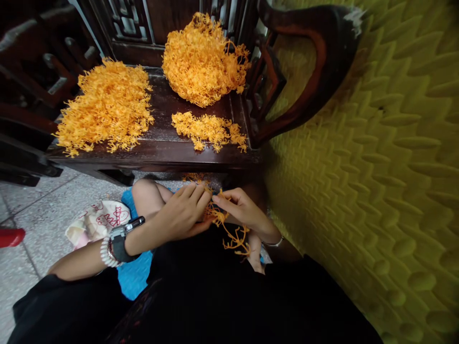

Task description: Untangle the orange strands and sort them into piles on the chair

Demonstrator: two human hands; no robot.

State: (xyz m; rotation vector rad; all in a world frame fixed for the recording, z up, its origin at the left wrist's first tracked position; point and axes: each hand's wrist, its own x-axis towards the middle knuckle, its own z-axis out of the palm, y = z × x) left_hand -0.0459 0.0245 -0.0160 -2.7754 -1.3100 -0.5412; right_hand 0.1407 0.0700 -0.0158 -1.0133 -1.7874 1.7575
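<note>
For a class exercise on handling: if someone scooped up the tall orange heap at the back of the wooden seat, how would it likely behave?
The heap looks like tangled thin strands, so it would probably lift as a loose, light clump. Stray ends poke out, so bits may drop off.

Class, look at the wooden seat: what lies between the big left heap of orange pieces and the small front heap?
Only bare dark seat separates the left heap and small heap, in the head view.

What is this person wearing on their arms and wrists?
Both forearms are bare, with no sleeves showing. The left wrist carries a black smartwatch on a broad black strap, beside a white beaded bracelet. The right wrist has a thin silver bangle.
</note>
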